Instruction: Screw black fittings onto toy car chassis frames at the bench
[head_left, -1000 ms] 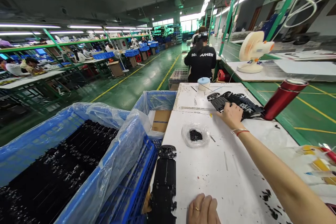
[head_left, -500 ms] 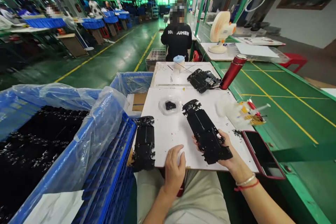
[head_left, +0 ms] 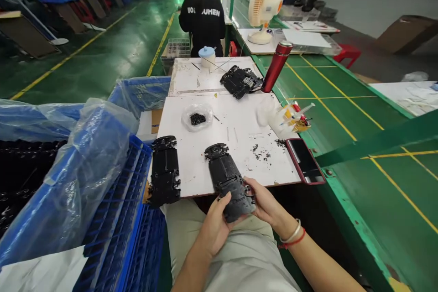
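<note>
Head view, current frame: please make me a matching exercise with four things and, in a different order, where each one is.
Things
1. Centre black part
2. Phone
3. Red flask
4. Clear bag

Places
A. Beside the pile of black parts at the far right
B. On the white tabletop, around small black bits
C. Held by the left hand and right hand
D. At the tabletop's near right corner

Pairs: 1-C, 2-D, 3-A, 4-B
</note>
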`<state>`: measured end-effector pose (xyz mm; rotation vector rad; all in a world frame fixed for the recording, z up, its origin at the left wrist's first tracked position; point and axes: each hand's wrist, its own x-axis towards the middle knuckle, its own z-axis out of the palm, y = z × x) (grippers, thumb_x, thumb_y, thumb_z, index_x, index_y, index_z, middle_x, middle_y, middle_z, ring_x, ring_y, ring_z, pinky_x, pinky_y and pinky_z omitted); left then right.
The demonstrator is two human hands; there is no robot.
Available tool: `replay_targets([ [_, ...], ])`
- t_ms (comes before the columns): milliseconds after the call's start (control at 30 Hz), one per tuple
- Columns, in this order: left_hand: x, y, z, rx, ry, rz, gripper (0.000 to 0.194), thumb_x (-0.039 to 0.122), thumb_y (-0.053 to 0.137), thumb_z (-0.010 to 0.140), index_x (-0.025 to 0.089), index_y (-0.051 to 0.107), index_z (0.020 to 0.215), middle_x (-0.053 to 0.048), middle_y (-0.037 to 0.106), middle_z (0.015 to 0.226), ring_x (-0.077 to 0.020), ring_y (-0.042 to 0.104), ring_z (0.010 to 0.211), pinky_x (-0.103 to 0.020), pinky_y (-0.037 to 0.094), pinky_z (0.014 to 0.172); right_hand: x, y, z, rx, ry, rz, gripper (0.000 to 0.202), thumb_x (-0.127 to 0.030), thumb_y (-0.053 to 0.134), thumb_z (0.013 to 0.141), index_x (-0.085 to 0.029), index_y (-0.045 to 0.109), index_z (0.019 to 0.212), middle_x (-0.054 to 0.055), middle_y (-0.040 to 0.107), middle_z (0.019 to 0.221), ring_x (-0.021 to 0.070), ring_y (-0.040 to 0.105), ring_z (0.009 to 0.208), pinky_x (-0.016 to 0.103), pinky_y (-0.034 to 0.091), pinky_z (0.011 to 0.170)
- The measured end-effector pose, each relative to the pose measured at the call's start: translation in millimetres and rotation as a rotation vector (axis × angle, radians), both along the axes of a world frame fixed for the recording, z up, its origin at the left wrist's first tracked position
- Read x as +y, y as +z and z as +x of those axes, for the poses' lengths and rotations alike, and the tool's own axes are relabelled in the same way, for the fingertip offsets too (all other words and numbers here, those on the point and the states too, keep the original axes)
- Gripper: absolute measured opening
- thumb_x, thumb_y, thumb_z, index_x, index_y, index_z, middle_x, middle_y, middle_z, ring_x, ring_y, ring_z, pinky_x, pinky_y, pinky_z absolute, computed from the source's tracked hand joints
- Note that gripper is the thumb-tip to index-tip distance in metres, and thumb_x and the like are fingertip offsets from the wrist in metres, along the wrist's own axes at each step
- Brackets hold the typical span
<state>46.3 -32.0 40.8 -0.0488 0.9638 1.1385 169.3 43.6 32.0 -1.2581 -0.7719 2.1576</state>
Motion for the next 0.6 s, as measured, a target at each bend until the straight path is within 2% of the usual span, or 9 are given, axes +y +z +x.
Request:
replay_targets([
  [100, -1.8, -0.6, -7.3, 0.047, -0.025, -0.056, 0.032, 0.029, 0.068, 0.083, 0.014, 0.064, 0.112, -0.010, 0.071, 0.109, -0.0225, 0.068, 0.096, -0.031, 0.058, 0.076, 10.2, 3.4, 19.3, -0.120, -0.011, 0.135, 0.028, -0.042, 0.076, 0.069, -0.016, 0.068, 0.074, 0.002, 0.067, 0.064, 0.0134, 0.060, 0.052, 0.025, 0.052, 0.049],
  [167, -2.0, -1.8, -11.3, 0.041, -0.028, -0.070, 0.033, 0.028, 0.068, 0.083, 0.014, 0.063, 0.113, -0.010, 0.072, 0.108, -0.0219, 0.069, 0.092, -0.031, 0.058, 0.072, 27.1, 10.4, 39.3, -0.209, -0.066, 0.265, 0.028, -0.038, 0.079, 0.065, -0.015, 0.070, 0.079, 0.004, 0.069, 0.067, 0.0159, 0.063, 0.056, 0.028, 0.055, 0.052],
  [300, -2.2, -7.4, -17.3, -0.095, 0.036, -0.051, 0.037, 0.039, 0.056, 0.092, 0.010, 0.064, 0.113, -0.015, 0.072, 0.107, -0.0273, 0.070, 0.094, -0.041, 0.059, 0.077, 85.0, 27.8, 85.5, -0.373, -0.397, 0.594, 0.025, -0.037, 0.073, 0.073, -0.020, 0.065, 0.090, 0.004, 0.070, 0.086, 0.0160, 0.068, 0.078, 0.033, 0.057, 0.079],
  [433, -3.2, -17.5, -22.1, -0.278, 0.066, 0.067, 0.062, 0.058, 0.038, 0.094, 0.006, 0.065, 0.113, -0.019, 0.070, 0.113, -0.0348, 0.067, 0.103, -0.050, 0.057, 0.082, 154.7, 33.1, 117.8, -0.515, -0.696, 0.805, 0.020, -0.034, 0.060, 0.080, -0.021, 0.053, 0.094, 0.004, 0.066, 0.096, 0.0155, 0.067, 0.093, 0.034, 0.054, 0.090],
  [533, -3.2, -21.5, -23.2, -0.404, 0.037, 0.152, 0.071, 0.064, 0.033, 0.093, 0.006, 0.063, 0.120, -0.019, 0.065, 0.124, -0.0368, 0.063, 0.110, -0.052, 0.055, 0.085, 195.4, 26.5, 127.7, -0.645, -0.744, 0.855, 0.024, -0.032, 0.057, 0.080, -0.020, 0.048, 0.098, 0.005, 0.065, 0.096, 0.0170, 0.066, 0.092, 0.038, 0.052, 0.090],
  [600, -2.0, -21.6, -22.3, -0.470, 0.028, 0.184, 0.074, 0.066, 0.030, 0.092, 0.005, 0.060, 0.124, -0.019, 0.062, 0.129, -0.0368, 0.061, 0.112, -0.053, 0.055, 0.086, 213.3, 20.5, 129.3, -0.724, -0.685, 0.870, 0.026, -0.034, 0.056, 0.081, -0.018, 0.049, 0.100, 0.006, 0.064, 0.094, 0.0187, 0.066, 0.089, 0.040, 0.052, 0.088],
])
